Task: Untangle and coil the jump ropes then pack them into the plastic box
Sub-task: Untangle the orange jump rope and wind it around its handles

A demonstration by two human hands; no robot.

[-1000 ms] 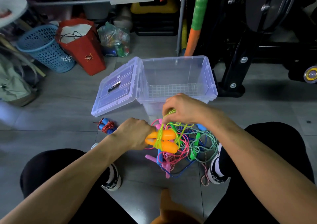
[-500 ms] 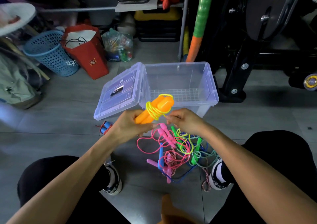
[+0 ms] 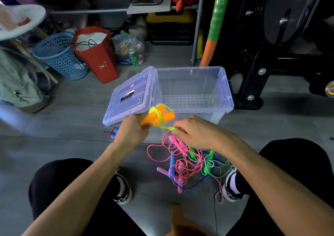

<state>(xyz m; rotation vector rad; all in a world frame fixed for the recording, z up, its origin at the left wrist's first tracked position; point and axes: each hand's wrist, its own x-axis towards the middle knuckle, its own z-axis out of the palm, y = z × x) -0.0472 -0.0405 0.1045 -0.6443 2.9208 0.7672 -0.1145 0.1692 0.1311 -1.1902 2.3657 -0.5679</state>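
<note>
A blue perforated basket (image 3: 59, 57) and a red paper bag (image 3: 98, 58) stand on the grey tiled floor (image 3: 59, 127) behind the clear plastic box (image 3: 194, 89), whose lid (image 3: 130, 98) lies open to its left. In front of the box, the left hand (image 3: 131, 133) grips two orange handles (image 3: 157, 117) wound in yellow cord (image 3: 163, 126) — the right hand (image 3: 196, 132) pinches that cord just beside them. Below, a tangle of ropes (image 3: 191, 163) — pink, blue, green — lies on the floor.
</note>
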